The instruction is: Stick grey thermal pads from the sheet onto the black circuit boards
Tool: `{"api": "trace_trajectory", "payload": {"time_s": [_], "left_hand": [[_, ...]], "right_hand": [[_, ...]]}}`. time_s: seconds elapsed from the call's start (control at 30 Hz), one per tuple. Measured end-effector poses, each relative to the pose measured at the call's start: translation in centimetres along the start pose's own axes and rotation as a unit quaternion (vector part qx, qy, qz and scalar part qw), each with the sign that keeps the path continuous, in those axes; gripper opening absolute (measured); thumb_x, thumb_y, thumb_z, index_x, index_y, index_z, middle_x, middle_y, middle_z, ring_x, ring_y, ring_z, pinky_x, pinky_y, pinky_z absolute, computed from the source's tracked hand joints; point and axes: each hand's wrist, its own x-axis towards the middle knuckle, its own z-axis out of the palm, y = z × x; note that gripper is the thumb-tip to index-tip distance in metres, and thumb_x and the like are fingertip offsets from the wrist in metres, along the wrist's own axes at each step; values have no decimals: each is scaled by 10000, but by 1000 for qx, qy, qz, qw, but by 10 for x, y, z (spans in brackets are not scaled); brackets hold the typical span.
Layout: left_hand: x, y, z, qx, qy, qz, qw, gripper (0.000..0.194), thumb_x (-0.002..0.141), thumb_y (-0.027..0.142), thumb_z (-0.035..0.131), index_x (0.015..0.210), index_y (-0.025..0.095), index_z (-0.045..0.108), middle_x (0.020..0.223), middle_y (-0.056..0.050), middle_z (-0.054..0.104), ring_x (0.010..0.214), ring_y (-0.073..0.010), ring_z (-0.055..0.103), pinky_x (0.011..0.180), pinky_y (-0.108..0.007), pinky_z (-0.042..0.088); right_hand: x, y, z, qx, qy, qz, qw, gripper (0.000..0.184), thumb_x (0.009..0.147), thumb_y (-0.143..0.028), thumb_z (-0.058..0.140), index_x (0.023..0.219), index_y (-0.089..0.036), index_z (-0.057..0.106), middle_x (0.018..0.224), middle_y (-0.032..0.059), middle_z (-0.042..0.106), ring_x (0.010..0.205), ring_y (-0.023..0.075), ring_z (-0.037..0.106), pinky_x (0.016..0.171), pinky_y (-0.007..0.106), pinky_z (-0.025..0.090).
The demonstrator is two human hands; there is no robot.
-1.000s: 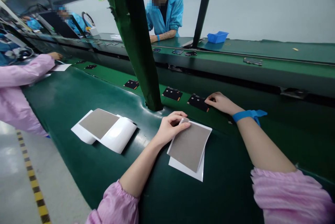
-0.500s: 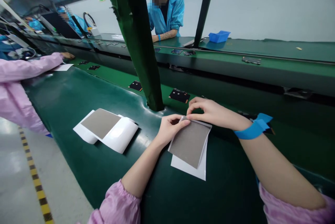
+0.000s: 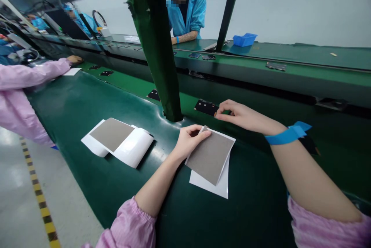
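My left hand (image 3: 191, 139) pinches the top left corner of a grey sheet (image 3: 210, 157) with pale edges, thumb on top. Beneath that sheet a white backing paper (image 3: 218, 190) sticks out at an angle. My right hand (image 3: 239, 115), with a blue band (image 3: 290, 133) on its wrist, hovers beyond the sheet with thumb and fingers curled together. Its fingertips are by the right end of a black circuit board (image 3: 205, 106) lying on the green belt; whether they touch it or hold something small, I cannot tell.
Another grey sheet (image 3: 111, 134) lies on curled white papers (image 3: 135, 147) to the left. A green-wrapped post (image 3: 162, 58) rises from the table edge. More boards (image 3: 106, 73) lie along the belt. Co-workers stand at left and across, near a blue bin (image 3: 245, 40).
My right hand has left the sheet's top edge and moved up and right toward the board. My left hand stays on the sheet. The boards on the near belt have shifted slightly right.
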Motion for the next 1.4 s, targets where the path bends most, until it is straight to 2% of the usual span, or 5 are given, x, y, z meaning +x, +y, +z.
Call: {"api": "trace_trajectory", "payload": {"time_s": [0.6, 0.77, 1.0, 1.13, 1.4], "left_hand": [[0, 2, 0, 4, -18, -6, 1000, 305, 724, 460, 727, 787, 161, 725, 761, -31, 689, 669, -147, 601, 608, -241, 455], [0, 3, 1, 14, -12, 4, 1000, 293, 706, 445, 731, 751, 156, 718, 741, -28, 693, 662, -149, 607, 615, -242, 466], [0, 4, -1, 46, -16, 28, 998, 293, 727, 442, 706, 784, 156, 736, 781, -42, 721, 712, -175, 634, 645, -249, 481], [0, 3, -1, 59, -7, 33, 998, 311, 705, 459, 717, 771, 156, 743, 778, -48, 729, 728, -192, 647, 653, -256, 490], [-1, 4, 0, 70, 7, 44, 997, 366, 659, 501, 739, 764, 150, 740, 795, -62, 734, 730, -199, 646, 675, -271, 494]], "right_hand": [[53, 97, 10, -82, 54, 60, 993, 190, 781, -378, 583, 701, -217, 645, 908, 92, 626, 1033, 280, 554, 877, 362, 466], [44, 98, 13, -90, 141, 125, 978, 387, 735, -390, 660, 1045, -163, 612, 1041, 133, 600, 877, 263, 596, 802, 389, 499], [-84, 108, -11, -117, 265, 286, 913, 411, 845, -517, 463, 961, -166, 640, 995, 195, 603, 959, 372, 591, 801, 511, 485], [-172, 128, -14, -125, 264, 531, 795, 724, 644, -770, 570, 996, -141, 636, 1153, 312, 514, 1082, 524, 507, 812, 617, 458], [-202, 128, -21, -19, 387, 499, 775, 524, 600, -498, 734, 970, -168, 563, 1045, 240, 611, 998, 436, 583, 776, 542, 497]]}}
